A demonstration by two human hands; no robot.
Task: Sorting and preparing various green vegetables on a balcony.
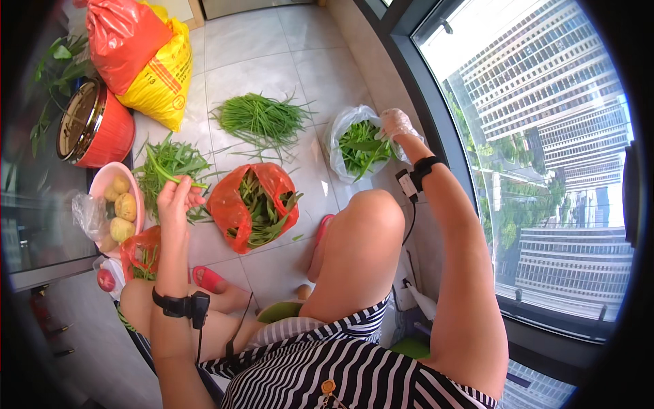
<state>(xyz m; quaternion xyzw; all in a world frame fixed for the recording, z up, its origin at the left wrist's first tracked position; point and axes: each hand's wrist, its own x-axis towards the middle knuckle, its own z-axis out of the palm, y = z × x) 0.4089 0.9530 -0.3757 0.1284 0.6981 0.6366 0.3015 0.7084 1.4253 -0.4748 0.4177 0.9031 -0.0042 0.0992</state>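
Observation:
My left hand [179, 199] is bare and pinches a green vegetable stem [162, 168] above a heap of leafy greens [176, 158] on the floor. A thin clear plastic glove covers my right hand [396, 124], which is at the rim of a whitish plastic bag [334, 156]. Cut leafy greens [365, 145] fill that bag. My right fingers touch its edge beside the leaves; whether they grip anything is hidden. Between my hands stands an open red plastic bag [219, 207] of darker leafy greens [260, 220].
A pile of thin green stalks [263, 120] lies on the tiled floor [250, 38]. At left are a pink basin [137, 197] with potatoes [125, 205], a red pot [110, 130], a smaller red bag [140, 245] and a red onion [106, 280]. Full red and yellow bags [158, 87] stand behind. A window [511, 153] borders the right.

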